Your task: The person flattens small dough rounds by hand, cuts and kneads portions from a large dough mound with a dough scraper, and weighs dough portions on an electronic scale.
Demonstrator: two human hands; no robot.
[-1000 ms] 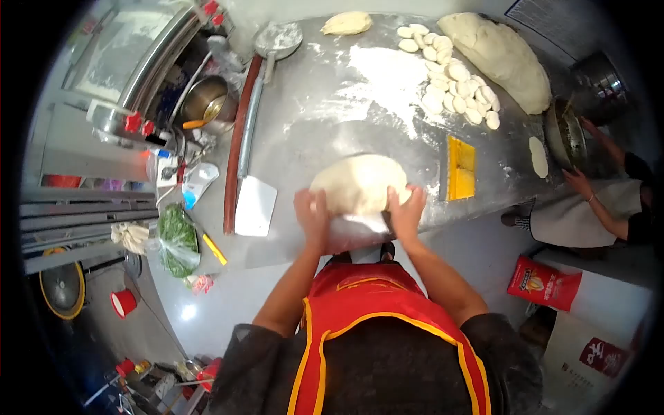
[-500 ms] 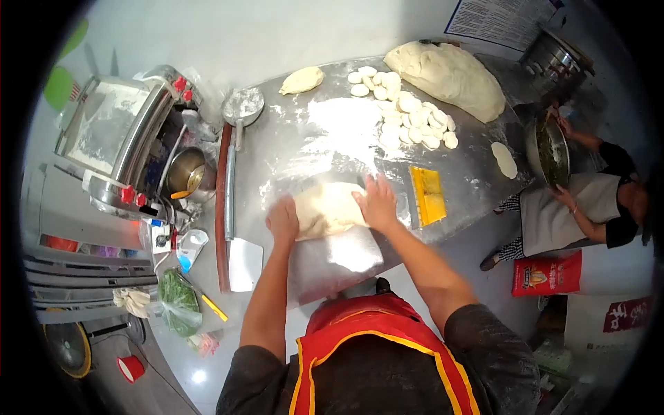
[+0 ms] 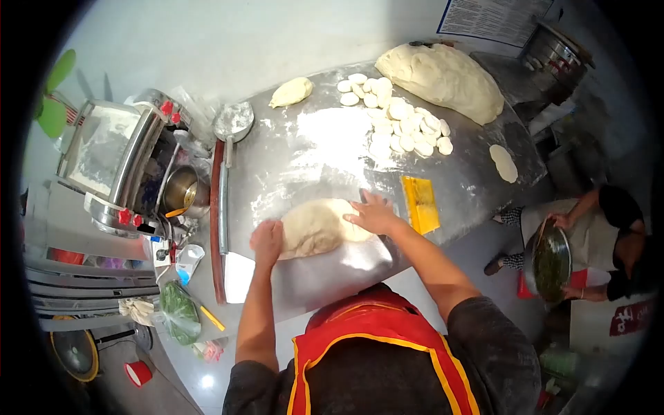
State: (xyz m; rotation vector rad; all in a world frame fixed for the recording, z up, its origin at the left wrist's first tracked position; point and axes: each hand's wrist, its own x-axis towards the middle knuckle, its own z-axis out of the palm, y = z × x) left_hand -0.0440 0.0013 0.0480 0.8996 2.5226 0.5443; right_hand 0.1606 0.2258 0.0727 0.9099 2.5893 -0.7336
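A slab of dough [image 3: 315, 232] lies on the metal worktable close in front of me. My left hand [image 3: 267, 242] is closed at the dough's left end, its fingers curled against the edge. Across from it, my right hand [image 3: 375, 213] rests on the right end with fingers spread and the palm down. A yellow dough scraper [image 3: 420, 205] lies just to the right of that hand. Farther back sit several small dough pieces [image 3: 408, 128], a bigger lump [image 3: 292, 92] and a very large dough mass [image 3: 443, 79].
A rolling rod [image 3: 223, 207] and a flour scoop [image 3: 234, 123] lie along the worktable's [image 3: 277, 159] left edge. Beyond stands a dough roller machine [image 3: 114, 149] beside a metal pot [image 3: 185, 190]. At right, another person holds a bowl of greens [image 3: 551, 266].
My left hand has moved slightly left and down with the dough's end, and the dough looks wider. The other person's bowl has moved lower, away from the table.
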